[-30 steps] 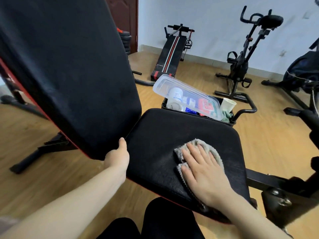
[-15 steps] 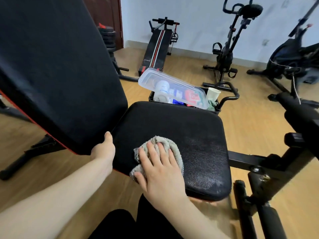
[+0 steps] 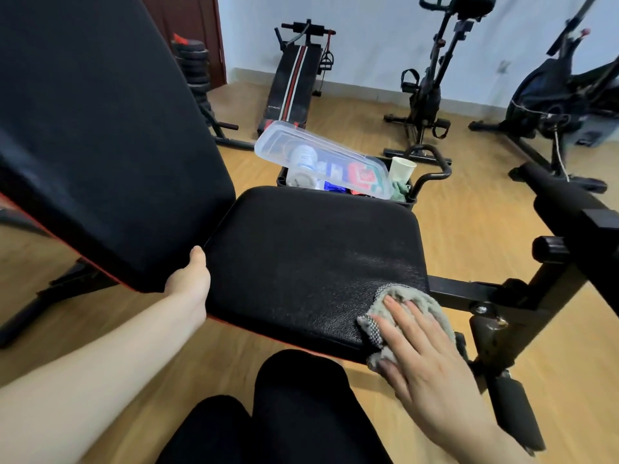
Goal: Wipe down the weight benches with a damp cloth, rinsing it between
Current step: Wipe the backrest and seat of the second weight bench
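Observation:
The black padded seat (image 3: 311,262) of a weight bench fills the middle of the view, with its tilted black backrest (image 3: 100,128) rising at the left. My right hand (image 3: 425,353) lies flat on a grey-green cloth (image 3: 415,303) and presses it onto the seat's near right corner; the cloth hangs a little over the edge. My left hand (image 3: 189,283) grips the lower edge of the backrest where it meets the seat, thumb on top. A damp sheen shows on the seat just left of the cloth.
Behind the seat a black cart (image 3: 432,169) holds a clear plastic box (image 3: 321,162), a paper cup (image 3: 400,170) and another cloth. The bench's black frame and leg roller (image 3: 562,202) stick out at the right. A sit-up bench (image 3: 294,85), exercise bikes (image 3: 432,78) and stacked weight plates (image 3: 194,61) stand farther back.
My right hand has slid the cloth from the seat's near left area across to its near right corner. My left hand has kept its grip on the backrest.

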